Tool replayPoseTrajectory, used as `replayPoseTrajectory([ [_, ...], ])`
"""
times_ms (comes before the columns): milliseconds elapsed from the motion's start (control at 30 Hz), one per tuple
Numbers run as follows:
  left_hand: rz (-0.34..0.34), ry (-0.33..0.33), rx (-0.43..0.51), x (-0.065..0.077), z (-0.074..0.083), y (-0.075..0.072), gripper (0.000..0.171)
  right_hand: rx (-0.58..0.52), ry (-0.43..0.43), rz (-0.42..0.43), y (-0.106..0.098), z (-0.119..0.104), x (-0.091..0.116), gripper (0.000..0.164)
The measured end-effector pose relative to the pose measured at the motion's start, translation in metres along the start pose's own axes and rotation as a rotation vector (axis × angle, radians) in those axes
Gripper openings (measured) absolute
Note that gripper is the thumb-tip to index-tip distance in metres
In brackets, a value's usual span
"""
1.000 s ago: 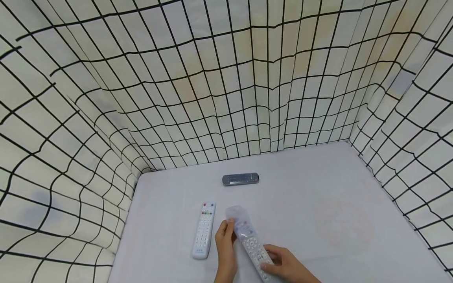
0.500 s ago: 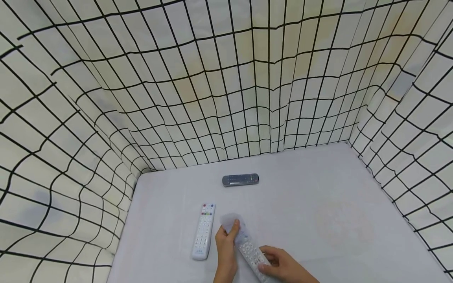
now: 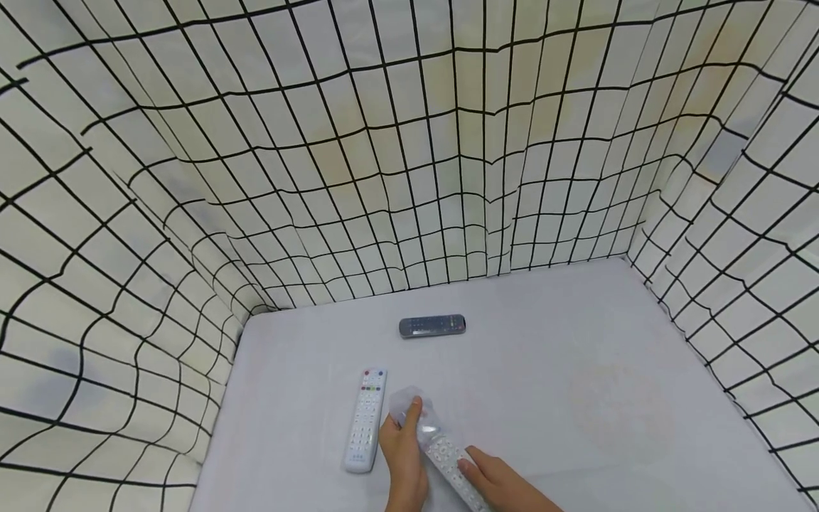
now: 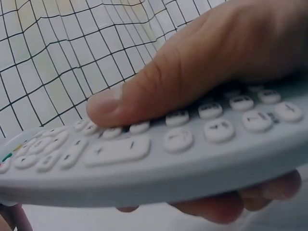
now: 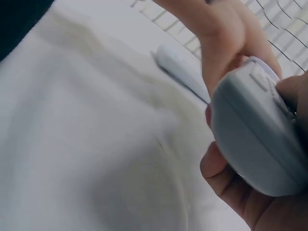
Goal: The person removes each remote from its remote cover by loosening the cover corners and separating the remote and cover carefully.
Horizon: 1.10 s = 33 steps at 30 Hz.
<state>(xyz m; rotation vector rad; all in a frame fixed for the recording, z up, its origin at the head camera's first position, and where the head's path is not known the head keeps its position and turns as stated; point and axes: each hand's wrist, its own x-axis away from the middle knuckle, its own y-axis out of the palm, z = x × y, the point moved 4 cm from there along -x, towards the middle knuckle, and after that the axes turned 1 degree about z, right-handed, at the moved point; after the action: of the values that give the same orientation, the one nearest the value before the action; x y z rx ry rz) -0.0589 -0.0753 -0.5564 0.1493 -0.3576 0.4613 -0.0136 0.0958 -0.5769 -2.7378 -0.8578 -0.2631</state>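
A pale grey-white remote control point(image 3: 448, 459), covered with white buttons, is held at a slant between both hands. At its upper end, my left hand point(image 3: 403, 459) pinches a clear plastic sleeve point(image 3: 427, 427), thumb on top; the sleeve covers that end and bunches beyond it. Lower down, my right hand point(image 3: 502, 483) grips the remote's other end. The left wrist view shows the right thumb point(image 4: 130, 103) lying over the buttons and fingertips under the body. In the right wrist view, the remote's rounded end point(image 5: 255, 139) sits between right thumb and fingers.
Left of the hands, a white remote point(image 3: 366, 419) lies on the white-covered table point(image 3: 576, 370). A dark grey remote point(image 3: 432, 326) lies crosswise farther back. White cloth walls with a black grid point(image 3: 409, 171) stand around the back and sides.
Both hands and the held remote have shifted slightly left. My left thumb has come over onto the top of the plastic sleeve, which is now more bunched. The other remotes stay put.
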Motion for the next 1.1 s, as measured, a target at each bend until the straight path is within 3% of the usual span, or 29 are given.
replayPoseTrajectory([
  [167, 0.021, 0.012, 0.069, -0.002, 0.004, -0.002, 0.051, 0.062, -0.03, 0.011, 0.004, -0.007, 0.0, 0.045],
  [433, 0.034, -0.009, 0.096, -0.004, 0.002, -0.004, 0.052, 0.028, 0.025, 0.016, 0.009, -0.007, 0.008, 0.041],
  [700, 0.09, 0.004, 0.127, -0.008, 0.003, -0.008, 0.052, 0.009, -0.005, -0.01, 0.007, -0.008, 0.007, 0.04],
  [800, 0.064, -0.014, 0.11, -0.009, 0.004, -0.005, 0.053, 0.024, -0.027, 0.005, 0.004, -0.002, 0.006, 0.039],
  [967, -0.042, -0.019, 0.039, -0.009, 0.003, 0.001, 0.054, -0.005, -0.1, 0.051, -0.004, 0.006, 0.004, 0.037],
  [1100, -0.091, -0.006, -0.012, -0.008, 0.002, -0.004, 0.056, -0.083, -0.073, 0.075, -0.003, 0.01, 0.001, 0.038],
])
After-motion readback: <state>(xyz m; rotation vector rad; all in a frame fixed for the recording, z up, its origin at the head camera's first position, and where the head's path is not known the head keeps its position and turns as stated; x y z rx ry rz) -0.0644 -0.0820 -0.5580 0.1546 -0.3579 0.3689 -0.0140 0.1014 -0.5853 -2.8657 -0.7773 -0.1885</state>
